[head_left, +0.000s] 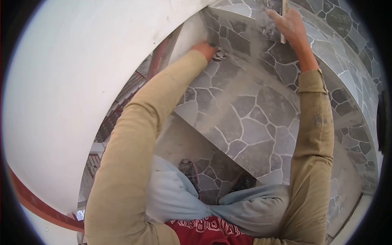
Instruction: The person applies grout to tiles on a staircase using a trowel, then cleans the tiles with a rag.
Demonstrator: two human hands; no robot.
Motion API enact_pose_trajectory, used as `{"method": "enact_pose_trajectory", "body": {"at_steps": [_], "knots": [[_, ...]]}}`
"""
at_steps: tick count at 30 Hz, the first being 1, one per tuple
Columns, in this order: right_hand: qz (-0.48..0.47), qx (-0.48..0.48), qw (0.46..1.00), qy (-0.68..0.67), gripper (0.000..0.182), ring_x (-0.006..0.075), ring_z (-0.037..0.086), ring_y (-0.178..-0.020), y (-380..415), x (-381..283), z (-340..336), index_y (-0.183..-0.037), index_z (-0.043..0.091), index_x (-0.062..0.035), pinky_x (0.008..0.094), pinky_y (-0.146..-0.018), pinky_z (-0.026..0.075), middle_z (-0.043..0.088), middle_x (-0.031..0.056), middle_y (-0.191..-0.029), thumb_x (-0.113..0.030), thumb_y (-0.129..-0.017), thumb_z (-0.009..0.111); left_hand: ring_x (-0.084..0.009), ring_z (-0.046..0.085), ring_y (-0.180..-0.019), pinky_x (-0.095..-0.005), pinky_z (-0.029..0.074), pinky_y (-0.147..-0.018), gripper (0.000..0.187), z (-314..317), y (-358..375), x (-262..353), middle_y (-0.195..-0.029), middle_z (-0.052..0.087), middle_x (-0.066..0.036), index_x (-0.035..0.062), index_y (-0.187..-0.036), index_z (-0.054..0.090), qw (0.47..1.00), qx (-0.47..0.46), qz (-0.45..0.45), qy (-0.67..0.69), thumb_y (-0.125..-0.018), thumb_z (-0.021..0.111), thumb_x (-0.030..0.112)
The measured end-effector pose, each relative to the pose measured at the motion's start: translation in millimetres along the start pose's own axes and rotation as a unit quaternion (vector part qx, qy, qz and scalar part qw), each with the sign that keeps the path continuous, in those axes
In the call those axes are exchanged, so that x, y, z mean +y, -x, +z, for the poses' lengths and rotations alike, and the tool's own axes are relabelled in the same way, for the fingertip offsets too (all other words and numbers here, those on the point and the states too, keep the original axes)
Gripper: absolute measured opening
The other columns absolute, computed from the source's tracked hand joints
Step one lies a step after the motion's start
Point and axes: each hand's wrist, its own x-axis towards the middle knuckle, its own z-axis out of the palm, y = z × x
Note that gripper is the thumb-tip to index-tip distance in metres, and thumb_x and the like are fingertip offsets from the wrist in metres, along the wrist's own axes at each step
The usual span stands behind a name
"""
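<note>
My left hand [206, 50] is closed at the inner corner of the stone-patterned step [245, 102], by the white wall. It grips a crumpled grey rag [221, 53] that touches the step surface. Higher up and to the right, my right hand [292, 27] is closed around a thin, pale wooden-edged tool [283, 36] held against the riser of the step above. Its full shape is hidden by the hand and the frame edge. A blurred greyish patch, perhaps dust or cloth, shows left of that thumb.
Dusty tan streaks cross the step and riser. A smooth white wall [81, 73] curves along the left, with a red railing [118, 110] beyond it. My shoes [188, 169] stand on the lower stone-patterned level, below the step's edge. More stone-patterned steps rise at right.
</note>
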Motion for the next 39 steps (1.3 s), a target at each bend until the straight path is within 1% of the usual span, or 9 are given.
{"method": "enact_pose_trajectory", "body": {"at_steps": [10,15,18,20,26,29,34,36,39], "knots": [[-0.063,0.002,0.985,-0.161,0.022,0.0138,0.051,-0.056,17,-12,-12,-0.077,0.062,0.0027,0.0348,-0.051,0.042,0.054,0.006,-0.06,-0.019,-0.075,0.062,-0.0344,0.054,-0.111,-0.0473,0.052,-0.083,0.057,-40,243,-7,-0.127,0.054,-0.014,0.0062,-0.137,0.035,0.99,-0.135,-0.042,-0.029,-0.083,0.053,0.002],[-0.044,0.02,0.994,-0.097,0.027,0.0147,0.051,-0.056,16,-17,-16,-0.077,0.06,0.0067,0.0356,-0.052,0.042,0.056,0.0098,-0.06,-0.02,-0.074,0.062,-0.0357,0.067,-0.089,-0.0462,0.053,-0.078,0.047,-99,264,-23,-0.096,0.069,-0.014,0.0093,-0.123,0.055,0.865,-0.477,-0.076,-0.133,-0.078,0.065,0.019],[0.001,0.004,0.999,-0.04,0.028,0.0158,0.052,-0.055,12,-6,-12,-0.078,0.061,0.009,0.0359,-0.052,0.043,0.056,0.0126,-0.059,-0.019,-0.075,0.06,-0.034,0.065,-0.092,-0.048,0.053,-0.075,0.043,-141,218,-6,-0.093,0.068,-0.015,0.0177,-0.115,0.062,0.947,-0.287,-0.134,-0.047,-0.073,0.058,0.013],[-0.061,0.033,0.995,-0.074,0.053,0.0166,0.043,-0.05,7,1,-3,-0.06,0.05,0.0064,0.0392,-0.051,0.04,0.045,0.0066,-0.051,-0.041,-0.077,0.067,-0.0335,0.065,-0.091,-0.0465,0.052,-0.076,0.048,-153,170,13,-0.097,0.068,-0.014,0.0198,-0.12,0.06,0.979,-0.156,-0.131,0.001,-0.073,0.055,0.009],[-0.018,-0.016,1.0,-0.014,0.048,0.0161,0.043,-0.056,0,7,-7,-0.066,0.053,0.0055,0.0381,-0.055,0.041,0.049,0.007,-0.057,-0.039,-0.077,0.067,-0.0359,0.063,-0.094,-0.043,0.052,-0.08,0.046,-4,10,13,-0.113,0.061,-0.015,0.0166,-0.127,0.054,0.99,0.11,0.073,-0.054,-0.081,0.061,0.012],[-0.044,0.0,0.999,-0.03,0.053,0.0333,0.057,-0.054,2,3,-12,-0.067,0.056,0.0105,0.0436,-0.058,0.045,0.055,0.0221,-0.056,-0.041,-0.074,0.067,-0.0353,0.06,-0.104,-0.045,0.051,-0.083,0.045,35,-4,27,-0.119,0.057,-0.016,0.0145,-0.127,0.053,0.993,0.075,-0.004,0.089,-0.083,0.057,0.008],[-0.059,0.002,0.995,-0.078,0.04,0.0257,0.056,-0.058,15,-9,-16,-0.071,0.059,0.0078,0.0397,-0.06,0.045,0.056,0.0158,-0.059,-0.032,-0.073,0.065,-0.0335,0.059,-0.107,-0.0482,0.05,-0.084,0.043,41,67,-17,-0.114,0.058,-0.016,0.0136,-0.126,0.05,0.992,0.012,0.008,0.122,-0.084,0.054,0.005],[-0.023,-0.128,0.98,-0.153,0.034,0.0254,0.057,-0.062,27,-19,-15,-0.081,0.06,0.0073,0.0404,-0.063,0.046,0.058,0.0147,-0.063,-0.025,-0.073,0.063,-0.0353,0.062,-0.099,-0.0466,0.051,-0.082,0.042,16,125,-13,-0.112,0.058,-0.016,0.0117,-0.126,0.048,0.996,-0.009,-0.008,0.085,-0.085,0.053,0.005],[-0.143,-0.207,0.967,-0.052,0.025,0.037,0.062,-0.071,56,-41,33,-0.091,0.063,0.0012,0.0441,-0.069,0.048,0.064,0.0221,-0.075,-0.019,-0.076,0.061,-0.0342,0.064,-0.092,-0.0443,0.051,-0.078,0.037,-8,198,15,-0.109,0.062,-0.015,0.0087,-0.12,0.054,0.985,-0.076,-0.158,-0.001,-0.083,0.057,0.009]]}}
